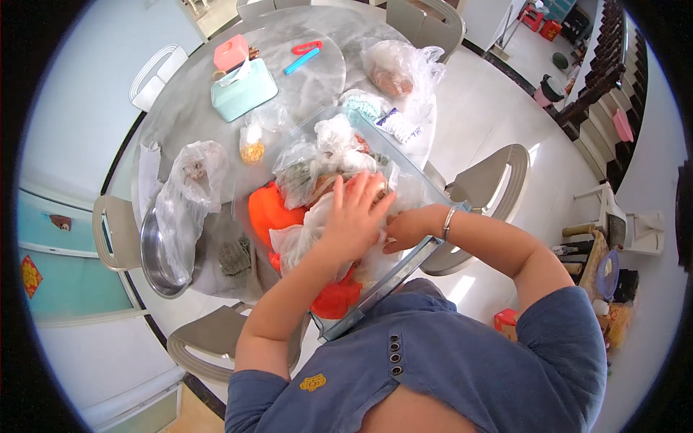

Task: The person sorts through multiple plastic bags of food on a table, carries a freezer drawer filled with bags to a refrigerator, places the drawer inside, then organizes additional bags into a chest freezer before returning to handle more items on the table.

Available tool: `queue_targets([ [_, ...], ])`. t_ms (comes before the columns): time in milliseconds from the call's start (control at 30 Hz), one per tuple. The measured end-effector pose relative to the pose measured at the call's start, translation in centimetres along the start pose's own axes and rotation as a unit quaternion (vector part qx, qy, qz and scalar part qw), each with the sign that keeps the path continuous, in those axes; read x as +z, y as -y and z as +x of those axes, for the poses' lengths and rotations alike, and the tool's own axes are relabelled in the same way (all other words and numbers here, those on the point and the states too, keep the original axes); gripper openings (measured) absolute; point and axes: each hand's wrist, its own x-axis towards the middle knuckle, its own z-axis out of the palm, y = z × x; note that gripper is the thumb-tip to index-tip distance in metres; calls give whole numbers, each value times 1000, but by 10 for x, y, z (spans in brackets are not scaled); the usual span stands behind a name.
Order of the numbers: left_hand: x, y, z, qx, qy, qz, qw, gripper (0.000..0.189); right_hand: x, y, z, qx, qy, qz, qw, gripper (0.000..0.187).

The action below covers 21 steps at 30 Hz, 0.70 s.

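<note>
A clear plastic drawer [398, 276] filled with bagged food rests at the near edge of the round table, close against my body. My left hand [354, 219] lies spread over the bags in its middle, fingers apart, on or just above a bag with reddish contents. My right hand [406, 227], with a bracelet at the wrist, is at the drawer's right side among clear bags; its fingers are bent and partly hidden, so its hold is unclear. An orange bag [273, 211] and white plastic bags [335, 132] surround the left hand. A red bag [335, 300] sits in the near corner.
Left on the marble-patterned table [184, 108] are a steel bowl [154, 260] and a clear bag [200, 173]. Farther back stand a mint tissue box [246, 92], a pink box [231, 52] and a large bag [392, 70]. Chairs [487, 178] surround the table.
</note>
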Motion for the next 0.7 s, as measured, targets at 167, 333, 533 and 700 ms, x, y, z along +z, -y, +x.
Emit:
queue_targets([
  [167, 28, -13, -12, 83, -3, 91, 992, 47, -15, -9, -39, -56, -12, 88, 994, 40],
  [333, 29, -16, -9, 104, 65, 54, 991, 45, -42, -11, -92, -79, -269, 91, 955, 41],
  [533, 40, -24, -8, 101, 111, 49, 987, 44, -34, -25, -73, 64, -132, -6, 989, 49],
  [700, 47, -23, 1, 97, 99, 38, 990, 43, 7, -66, -6, 8, -71, -37, 997, 25],
])
